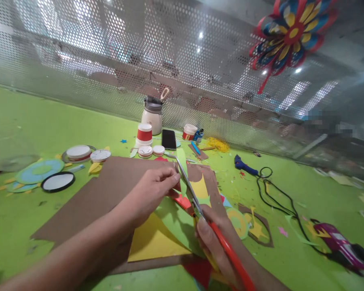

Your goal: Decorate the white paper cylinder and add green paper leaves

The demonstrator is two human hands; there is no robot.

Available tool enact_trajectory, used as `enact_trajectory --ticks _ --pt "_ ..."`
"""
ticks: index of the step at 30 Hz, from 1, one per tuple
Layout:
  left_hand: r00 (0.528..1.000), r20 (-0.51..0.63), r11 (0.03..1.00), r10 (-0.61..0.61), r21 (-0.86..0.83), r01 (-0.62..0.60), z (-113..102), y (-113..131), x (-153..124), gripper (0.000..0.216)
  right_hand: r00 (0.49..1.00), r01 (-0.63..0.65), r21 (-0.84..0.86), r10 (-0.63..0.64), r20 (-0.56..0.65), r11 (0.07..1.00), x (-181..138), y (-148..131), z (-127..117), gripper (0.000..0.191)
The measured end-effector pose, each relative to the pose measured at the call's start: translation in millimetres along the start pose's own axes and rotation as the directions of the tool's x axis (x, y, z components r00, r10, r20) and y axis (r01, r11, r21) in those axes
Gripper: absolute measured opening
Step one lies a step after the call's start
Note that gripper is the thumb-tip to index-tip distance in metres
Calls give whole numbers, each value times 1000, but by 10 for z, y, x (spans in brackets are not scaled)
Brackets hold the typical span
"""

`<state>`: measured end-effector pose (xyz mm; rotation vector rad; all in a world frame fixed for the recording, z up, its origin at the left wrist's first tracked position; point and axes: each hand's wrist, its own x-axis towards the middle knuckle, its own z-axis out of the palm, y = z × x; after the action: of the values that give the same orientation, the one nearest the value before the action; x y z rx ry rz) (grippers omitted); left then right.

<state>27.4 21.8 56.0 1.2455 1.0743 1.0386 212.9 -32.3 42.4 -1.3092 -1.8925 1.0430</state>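
My right hand (pixel 214 232) grips a pair of scissors (pixel 230 248) by the red handles, with the metal blades pointing up and away beside a light green strip of paper. My left hand (pixel 148 192) is closed in a pinch left of the blades, its fingertips on a small red paper piece (pixel 182 202) with a toothed edge. Whether the blades touch the red paper, I cannot make out. Beneath both hands lie a yellow paper sheet (pixel 154 240), green paper (pixel 178 222) and a large brown cardboard (pixel 87 202).
White-lidded tubs (pixel 144 133), a black phone (pixel 169 140) and a pale jar (pixel 152 119) stand behind the cardboard. To the right lie a blue glue gun (pixel 245 165), its black cable and a purple device (pixel 336 242). A perforated screen (pixel 109 60) rises at the back.
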Motion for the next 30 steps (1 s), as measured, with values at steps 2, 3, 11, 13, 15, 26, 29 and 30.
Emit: enact_trajectory --ticks 2,3,11,13,15,26,29,30 --pt "1000 -9 998 22 58 -21 6 15 -13 29 1000 -5 6 5 7 1000 1 -1 1 54" --pt "999 -11 995 36 94 -35 8 19 -17 28 1000 -9 11 9 11 1000 2 -2 2 54" --pt "991 4 956 131 266 -127 -9 19 -16 24 998 -51 89 47 47 995 17 -5 1 63" --pt "992 10 960 125 251 -124 -7 28 -25 24 997 -65 118 59 55 991 18 -17 1 66" --pt "992 14 964 126 232 -126 -4 40 -32 23 995 -80 150 70 70 986 12 -33 5 69" --pt "977 -62 945 203 274 -179 6 68 -63 21 995 -66 199 49 89 978 -11 -48 -10 70" --pt "979 -60 954 194 245 -174 14 65 -68 21 995 -63 188 47 86 980 -7 -47 -23 70" --pt "980 -59 958 189 230 -171 17 67 -68 21 995 -64 185 49 87 981 -6 -52 -26 70"
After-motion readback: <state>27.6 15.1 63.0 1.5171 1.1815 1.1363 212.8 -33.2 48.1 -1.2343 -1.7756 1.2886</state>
